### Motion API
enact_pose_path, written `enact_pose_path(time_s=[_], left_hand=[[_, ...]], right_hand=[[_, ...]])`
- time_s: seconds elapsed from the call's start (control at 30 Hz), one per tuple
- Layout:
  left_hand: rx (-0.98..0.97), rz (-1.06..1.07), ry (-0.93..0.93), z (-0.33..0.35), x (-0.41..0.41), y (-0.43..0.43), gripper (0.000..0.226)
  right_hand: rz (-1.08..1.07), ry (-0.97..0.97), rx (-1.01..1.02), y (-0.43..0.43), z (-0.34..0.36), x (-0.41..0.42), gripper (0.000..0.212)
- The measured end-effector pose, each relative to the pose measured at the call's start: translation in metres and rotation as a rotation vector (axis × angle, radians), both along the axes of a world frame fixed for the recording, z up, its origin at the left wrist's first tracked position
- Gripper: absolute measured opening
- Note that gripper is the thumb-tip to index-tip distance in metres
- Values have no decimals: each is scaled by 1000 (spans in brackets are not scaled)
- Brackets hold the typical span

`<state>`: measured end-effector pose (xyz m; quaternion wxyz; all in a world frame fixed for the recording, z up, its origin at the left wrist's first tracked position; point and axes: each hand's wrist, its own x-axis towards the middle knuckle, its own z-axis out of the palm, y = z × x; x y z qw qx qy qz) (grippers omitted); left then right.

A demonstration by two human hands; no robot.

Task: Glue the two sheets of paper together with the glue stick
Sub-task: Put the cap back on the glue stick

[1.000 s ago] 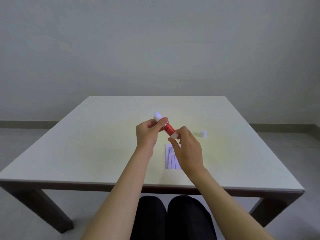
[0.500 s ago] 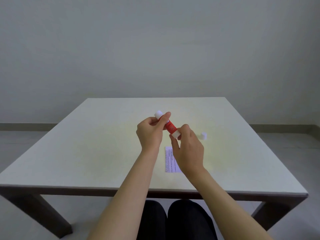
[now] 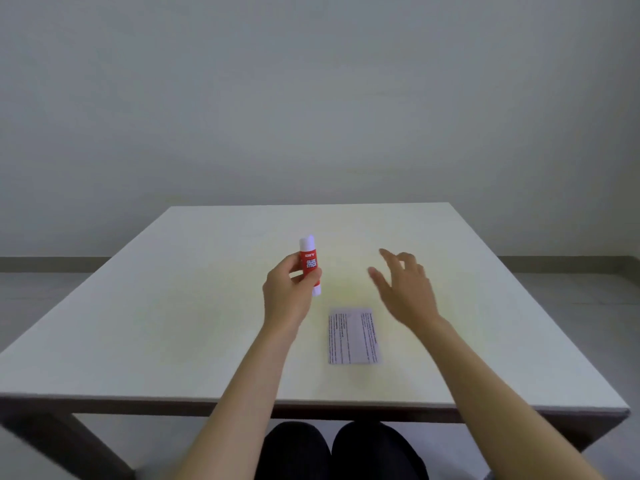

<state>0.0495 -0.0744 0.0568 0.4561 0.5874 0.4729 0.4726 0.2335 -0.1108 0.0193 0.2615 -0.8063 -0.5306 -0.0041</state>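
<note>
Red plastic with white ends marks the glue stick (image 3: 309, 263), which stands nearly upright just left of the frame's centre, raised above the tabletop (image 3: 166, 306). Its red label carries white lettering that reads "GLUE STICK", with a smaller white word above it too blurred to read. A white section rises above the label to a rounded tip, and another short white section shows below the fingers. The left hand (image 3: 289, 292) pinches the stick around its red middle, thumb on the near side and fingers curled behind, the bare forearm running down toward the lower left of centre. To the right and lower in the frame, a small rectangular sheet of paper (image 3: 353, 336) lies flat on the pale tabletop, white with two columns of fine dark print and a blank band between them; whether it is one sheet or two stacked cannot be told. Right of the paper's upper edge, the right hand (image 3: 403, 289) hovers above the tabletop with fingers spread and slightly curled, holding nothing, well apart from the glue stick.
</note>
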Motion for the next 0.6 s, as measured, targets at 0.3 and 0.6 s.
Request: enact_pose_path(time_s=[0.3,0.6], left_hand=[[4,-174,72,-8,-9,-4,15],[224,-274,274,3,-5,-16,26]], right_hand=[[9,34,-81,-7,-17,19,33],[477,1087,434,-33,55,-48,22]])
